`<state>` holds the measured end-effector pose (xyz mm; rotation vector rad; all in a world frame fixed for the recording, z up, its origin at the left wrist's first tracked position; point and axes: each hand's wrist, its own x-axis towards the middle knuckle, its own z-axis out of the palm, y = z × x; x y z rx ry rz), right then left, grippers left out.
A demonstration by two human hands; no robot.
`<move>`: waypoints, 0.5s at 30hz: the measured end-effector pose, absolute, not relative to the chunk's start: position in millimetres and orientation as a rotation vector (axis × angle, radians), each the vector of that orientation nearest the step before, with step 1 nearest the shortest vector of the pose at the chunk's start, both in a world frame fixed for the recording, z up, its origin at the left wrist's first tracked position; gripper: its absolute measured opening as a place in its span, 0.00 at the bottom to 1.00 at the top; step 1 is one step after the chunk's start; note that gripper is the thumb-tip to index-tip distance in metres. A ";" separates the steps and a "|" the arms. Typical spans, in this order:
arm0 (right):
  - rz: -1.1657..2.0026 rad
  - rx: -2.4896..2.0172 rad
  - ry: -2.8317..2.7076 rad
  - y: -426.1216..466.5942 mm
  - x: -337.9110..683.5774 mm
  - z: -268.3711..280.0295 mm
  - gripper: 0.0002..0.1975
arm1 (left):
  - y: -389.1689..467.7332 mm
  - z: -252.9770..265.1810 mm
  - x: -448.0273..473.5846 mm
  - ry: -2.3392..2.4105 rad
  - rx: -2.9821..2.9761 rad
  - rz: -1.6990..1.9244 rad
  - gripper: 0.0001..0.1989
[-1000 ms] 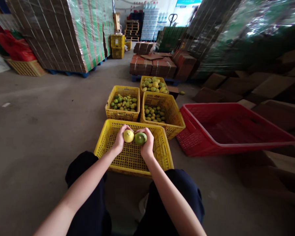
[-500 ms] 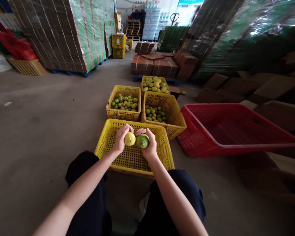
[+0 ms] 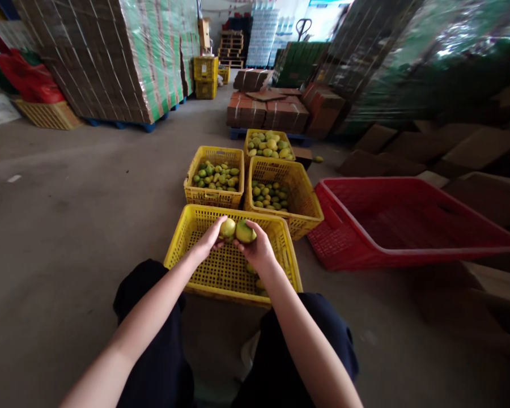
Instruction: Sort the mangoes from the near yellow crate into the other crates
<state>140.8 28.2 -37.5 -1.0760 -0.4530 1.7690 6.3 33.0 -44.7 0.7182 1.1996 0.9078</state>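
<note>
My left hand [image 3: 210, 237] is closed round a yellow lemon [image 3: 228, 228]. Close beside it, my right hand [image 3: 259, 246] grips a green-yellow lemon [image 3: 245, 231], thumb on top and fingers underneath. Both fruits are held above a yellow perforated crate [image 3: 215, 269] in front of my knees. A few lemons [image 3: 251, 268] lie along the right side of that crate, partly hidden by my right forearm.
Beyond stand a left crate [image 3: 215, 196] of greenish lemons, a right crate [image 3: 304, 192] partly filled, and a fuller back crate [image 3: 268, 145]. A red basket [image 3: 348, 241] sits to the right. Flattened cartons [image 3: 266, 116] and wrapped pallet stacks [image 3: 161, 68] stand farther off.
Both lemons have been turned in my hands, so their sides now show instead of their ends. My hands have shifted slightly, and more fruit shows in the near crate.
</note>
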 end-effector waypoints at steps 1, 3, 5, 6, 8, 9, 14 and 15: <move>1.795 -1.108 -0.440 28.5 141.9 -34.9 0.10 | 32.9 -44.7 6.1 1.225 0.743 0.872 0.28; 1.875 -1.202 -0.384 29.1 143.2 -30.7 0.14 | 33.2 -45.5 6.0 1.230 0.742 0.833 0.29; 1.920 -1.238 -0.370 29.5 143.0 -29.0 0.19 | 34.2 -47.2 6.3 1.212 0.700 0.819 0.30; 1.934 -1.235 -0.372 29.8 142.4 -29.3 0.21 | 34.8 -48.1 6.8 1.194 0.672 0.820 0.30; 1.910 -1.192 -0.392 30.8 140.6 -32.4 0.21 | 35.8 -49.6 8.4 1.151 0.606 0.862 0.28; 1.870 -1.162 -0.407 31.6 139.6 -35.1 0.20 | 36.1 -49.9 9.6 1.133 0.568 0.904 0.26; 1.686 -1.091 -0.457 35.4 135.7 -48.9 0.16 | 36.7 -48.8 13.5 1.081 0.406 1.132 0.14; 1.680 -1.093 -0.451 35.6 135.4 -49.8 0.15 | 37.1 -48.8 13.2 1.071 0.388 1.159 0.12</move>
